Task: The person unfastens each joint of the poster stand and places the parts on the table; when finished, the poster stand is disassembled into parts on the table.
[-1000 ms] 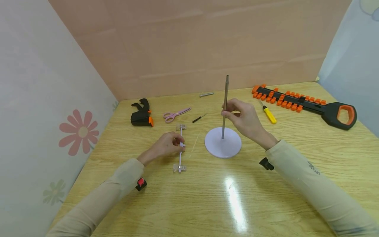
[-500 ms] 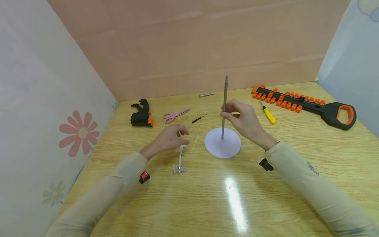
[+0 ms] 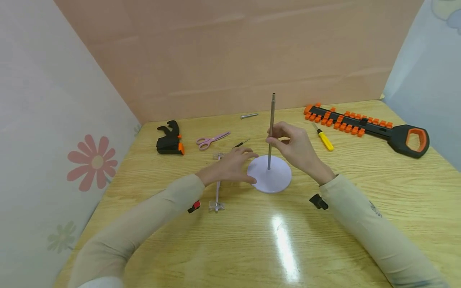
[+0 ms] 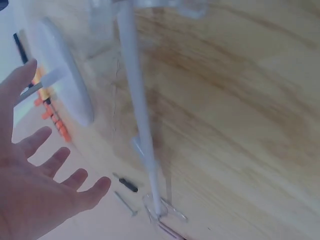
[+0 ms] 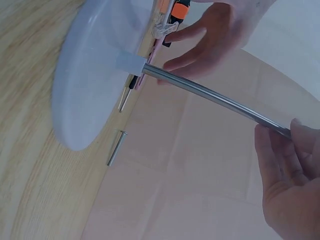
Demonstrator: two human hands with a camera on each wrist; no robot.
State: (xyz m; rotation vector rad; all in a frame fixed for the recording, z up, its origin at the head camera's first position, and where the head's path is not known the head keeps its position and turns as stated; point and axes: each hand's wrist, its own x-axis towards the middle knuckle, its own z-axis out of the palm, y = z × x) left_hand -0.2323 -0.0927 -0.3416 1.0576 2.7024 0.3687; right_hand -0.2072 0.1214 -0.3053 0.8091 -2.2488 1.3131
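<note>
Silvery metal makes up the rod (image 3: 271,120) that rises from the middle of the pale round base (image 3: 270,182), which sits flat on the bench (image 3: 173,252). Your right hand (image 3: 297,148) pinches that rod between thumb and fingers, partway up, leaving its narrower top end free above your grip. The right wrist view shows the rod's lower end seated in a short pale collar (image 5: 132,62) on the base.

Your left hand (image 3: 232,165) has its fingers spread well apart, with nothing in them. In the head view it reaches across the pale bar (image 3: 217,196), its thumb tip overlapping the near left edge of the base; you can't tell from here whether they touch. The bar lies on the bench to the left of the base, with clear pieces at both ends.

Behind your left hand you have the small black screwdriver (image 3: 239,144), the pink scissors (image 3: 212,140) and, farther back, a metal bolt (image 3: 249,116). The black clamp (image 3: 167,143) with orange parts lies at far left. Beyond your right hand are the yellow screwdriver (image 3: 326,141) and a long black-and-orange rack (image 3: 378,130).
</note>
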